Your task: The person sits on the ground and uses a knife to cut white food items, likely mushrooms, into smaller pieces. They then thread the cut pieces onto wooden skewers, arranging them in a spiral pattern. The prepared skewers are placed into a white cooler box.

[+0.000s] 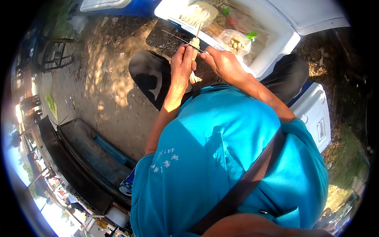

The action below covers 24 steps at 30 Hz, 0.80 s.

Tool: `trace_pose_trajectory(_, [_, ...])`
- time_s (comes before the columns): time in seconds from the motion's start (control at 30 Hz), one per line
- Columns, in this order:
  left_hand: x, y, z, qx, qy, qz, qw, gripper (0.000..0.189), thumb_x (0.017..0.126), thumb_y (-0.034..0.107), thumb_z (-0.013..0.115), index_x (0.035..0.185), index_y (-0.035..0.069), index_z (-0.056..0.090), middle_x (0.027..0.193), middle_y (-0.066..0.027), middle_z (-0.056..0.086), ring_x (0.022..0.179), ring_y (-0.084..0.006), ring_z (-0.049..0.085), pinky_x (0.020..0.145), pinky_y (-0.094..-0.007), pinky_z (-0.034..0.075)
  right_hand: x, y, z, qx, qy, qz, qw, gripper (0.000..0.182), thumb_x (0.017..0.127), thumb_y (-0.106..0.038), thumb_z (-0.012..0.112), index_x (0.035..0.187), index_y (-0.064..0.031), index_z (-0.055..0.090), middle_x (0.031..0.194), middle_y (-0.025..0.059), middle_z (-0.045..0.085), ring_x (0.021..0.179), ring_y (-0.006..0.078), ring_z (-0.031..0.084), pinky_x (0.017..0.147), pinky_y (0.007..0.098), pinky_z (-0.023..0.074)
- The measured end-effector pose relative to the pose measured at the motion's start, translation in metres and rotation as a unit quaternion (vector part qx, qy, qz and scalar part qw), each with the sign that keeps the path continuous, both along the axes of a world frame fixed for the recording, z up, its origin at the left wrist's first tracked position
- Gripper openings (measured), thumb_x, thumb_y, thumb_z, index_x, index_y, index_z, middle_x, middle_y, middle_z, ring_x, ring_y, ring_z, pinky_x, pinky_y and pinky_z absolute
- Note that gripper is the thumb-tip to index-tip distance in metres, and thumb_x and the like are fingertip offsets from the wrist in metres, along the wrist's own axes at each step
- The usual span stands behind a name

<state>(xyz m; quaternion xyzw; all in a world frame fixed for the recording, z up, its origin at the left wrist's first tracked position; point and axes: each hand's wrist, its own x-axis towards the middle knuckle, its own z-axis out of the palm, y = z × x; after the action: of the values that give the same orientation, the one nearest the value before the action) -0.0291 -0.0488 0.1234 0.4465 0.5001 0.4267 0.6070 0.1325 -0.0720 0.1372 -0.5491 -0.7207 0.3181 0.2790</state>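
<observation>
My left hand (182,60) grips a pale, soft-looking food piece (194,50) on a thin wooden skewer (198,30), held upright over my lap. What the food is, I cannot tell for certain. In my right hand (223,62) is a knife, its narrow blade (177,37) lying across the food just above my left thumb. The knife's handle is mostly hidden in my fingers. Beyond both hands stands an open white cooler box (288,49). Inside it are a clear bag of pale strips (201,14) and a plastic bag of small yellowish pieces (237,43).
Green-topped items (251,35) also lie in the cooler. A second white cooler box (314,112) stands to my right, and a blue one (133,8) at the far left. A long dark trough (91,145) lies at my left on bare ground (109,97).
</observation>
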Motion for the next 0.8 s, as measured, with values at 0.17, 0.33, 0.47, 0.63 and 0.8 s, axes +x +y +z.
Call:
trace_pose_trajectory(0.17, [-0.012, 0.017, 0.008, 0.059, -0.042, 0.072, 0.995, 0.015, 0.09, 0.015, 0.057, 0.094, 0.003, 0.05, 0.072, -0.004, 0.058, 0.05, -0.0031, 0.042, 0.044, -0.0178, 0.033, 0.007, -0.004, -0.013, -0.003, -0.01, -0.005, 1.0, 0.031, 0.093, -0.034, 0.046, 0.083, -0.0041, 0.052, 0.067, 0.0209, 0.059, 0.067, 0.0428, 0.057, 0.059, 0.0491, 0.0442])
trace_pose_trajectory(0.33, [0.0, -0.001, 0.0, 0.021, 0.063, -0.028, 0.997, 0.026, 0.094, 0.028, 0.048, 0.093, 0.003, 0.054, 0.075, -0.0047, 0.06, 0.052, -0.0062, 0.046, 0.047, -0.0199, 0.036, 0.003, 0.0, -0.007, -0.019, -0.007, -0.007, 1.0, 0.032, 0.093, -0.035, 0.046, 0.083, -0.0045, 0.053, 0.069, 0.0212, 0.059, 0.07, 0.0426, 0.057, 0.06, 0.0491, 0.0443])
trace_pose_trajectory(0.47, [-0.003, 0.012, 0.006, 0.131, 0.026, 0.068, 0.989, 0.02, 0.09, 0.018, 0.056, 0.098, 0.001, 0.051, 0.072, -0.0045, 0.058, 0.053, -0.0056, 0.045, 0.048, -0.0193, 0.035, 0.001, 0.001, -0.008, -0.009, -0.003, -0.006, 1.0, 0.031, 0.092, -0.034, 0.047, 0.084, -0.0047, 0.053, 0.069, 0.0211, 0.059, 0.069, 0.0429, 0.057, 0.06, 0.0488, 0.0447])
trace_pose_trajectory(0.63, [-0.007, 0.005, 0.012, -0.003, -0.013, -0.016, 1.0, 0.022, 0.095, 0.024, 0.047, 0.097, 0.002, 0.051, 0.073, -0.0055, 0.059, 0.045, -0.0043, 0.039, 0.042, -0.0189, 0.03, -0.001, -0.002, -0.007, -0.034, 0.004, -0.007, 0.999, 0.031, 0.092, -0.033, 0.047, 0.084, -0.0038, 0.052, 0.069, 0.0207, 0.06, 0.069, 0.0427, 0.057, 0.059, 0.0487, 0.0444])
trace_pose_trajectory(0.8, [-0.01, 0.012, 0.01, 0.115, 0.056, 0.012, 0.992, 0.024, 0.086, 0.018, 0.063, 0.099, 0.0, 0.053, 0.08, -0.0041, 0.059, 0.064, -0.0038, 0.049, 0.056, -0.0179, 0.038, -0.003, 0.004, 0.001, -0.036, -0.018, 0.002, 0.999, 0.031, 0.092, -0.033, 0.047, 0.084, -0.0038, 0.052, 0.069, 0.0209, 0.06, 0.069, 0.0427, 0.057, 0.06, 0.0483, 0.0449])
